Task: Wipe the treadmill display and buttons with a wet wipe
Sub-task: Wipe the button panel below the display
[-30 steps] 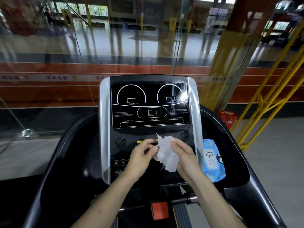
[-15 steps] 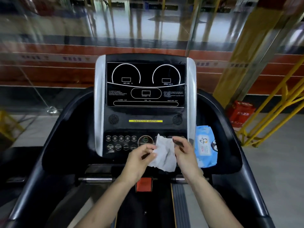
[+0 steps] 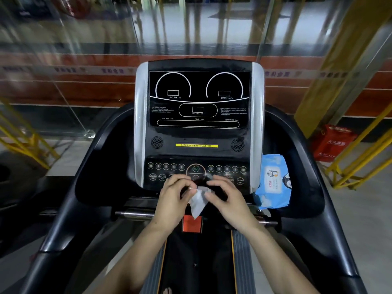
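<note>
Grip: left hand [image 3: 172, 197] and right hand [image 3: 230, 198] pinch wet wipe [image 3: 198, 201].

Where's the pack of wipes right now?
In the head view, the blue pack of wipes sits on the right side of the treadmill, propped against the console's silver right edge, just right of the right hand.

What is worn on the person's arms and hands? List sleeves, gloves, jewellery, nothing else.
Nothing is worn. The left hand and right hand are bare: no gloves, and no rings show on the fingers in view. Both forearms are bare from wrist to the frame's bottom edge, with no sleeves, watch, bracelet or markings showing. Whether sleeves begin higher up cannot be told.
</note>
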Demonstrator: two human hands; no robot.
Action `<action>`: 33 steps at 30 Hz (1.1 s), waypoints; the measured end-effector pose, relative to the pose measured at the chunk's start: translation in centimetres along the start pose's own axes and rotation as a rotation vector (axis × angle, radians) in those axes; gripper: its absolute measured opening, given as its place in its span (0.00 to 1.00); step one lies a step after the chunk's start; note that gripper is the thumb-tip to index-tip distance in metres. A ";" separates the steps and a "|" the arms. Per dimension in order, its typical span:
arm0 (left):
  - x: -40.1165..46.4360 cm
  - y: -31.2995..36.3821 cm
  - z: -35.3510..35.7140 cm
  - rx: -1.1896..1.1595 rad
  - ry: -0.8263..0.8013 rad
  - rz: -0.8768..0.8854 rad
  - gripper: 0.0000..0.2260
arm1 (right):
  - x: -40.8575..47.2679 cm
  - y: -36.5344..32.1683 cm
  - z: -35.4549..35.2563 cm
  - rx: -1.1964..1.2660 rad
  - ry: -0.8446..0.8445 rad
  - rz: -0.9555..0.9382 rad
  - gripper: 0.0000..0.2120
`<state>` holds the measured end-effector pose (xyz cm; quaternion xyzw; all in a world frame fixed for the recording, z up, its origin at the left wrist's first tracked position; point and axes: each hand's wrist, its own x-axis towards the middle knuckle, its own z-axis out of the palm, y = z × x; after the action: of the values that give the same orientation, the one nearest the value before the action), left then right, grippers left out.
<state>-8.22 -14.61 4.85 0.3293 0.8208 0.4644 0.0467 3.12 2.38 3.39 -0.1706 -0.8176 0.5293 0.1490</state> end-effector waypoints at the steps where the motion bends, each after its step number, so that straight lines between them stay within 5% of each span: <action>1: 0.1 0.1 -0.2 -0.027 -0.017 -0.013 0.06 | 0.1 0.1 0.3 -0.049 -0.044 -0.024 0.17; 4: 0.5 0.4 -0.7 -0.127 -0.069 -0.088 0.07 | 0.5 -0.1 1.2 -0.094 -0.080 -0.022 0.17; 10: 2.1 -0.6 -1.1 -0.152 -0.063 -0.107 0.07 | 1.7 -1.0 2.3 -0.068 -0.031 0.077 0.02; 15: 3.2 -1.1 -0.4 -0.164 -0.045 -0.149 0.06 | 2.7 -0.6 2.2 -0.089 0.078 0.179 0.05; 21: 3.8 0.5 1.9 -0.133 -0.091 -0.038 0.05 | 2.4 -0.2 1.4 0.212 0.256 0.280 0.05; 29: 3.2 2.1 5.0 -0.136 -0.219 0.116 0.06 | 1.0 -0.6 0.1 0.957 0.388 0.472 0.12; 33: 2.4 1.9 5.8 -0.089 -0.259 0.164 0.10 | 0.1 0.2 -0.1 0.950 0.464 0.420 0.10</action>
<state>-6.96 -8.34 3.64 0.4497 0.7571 0.4562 0.1285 3.12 2.59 3.24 -0.3556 -0.3842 0.8059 0.2765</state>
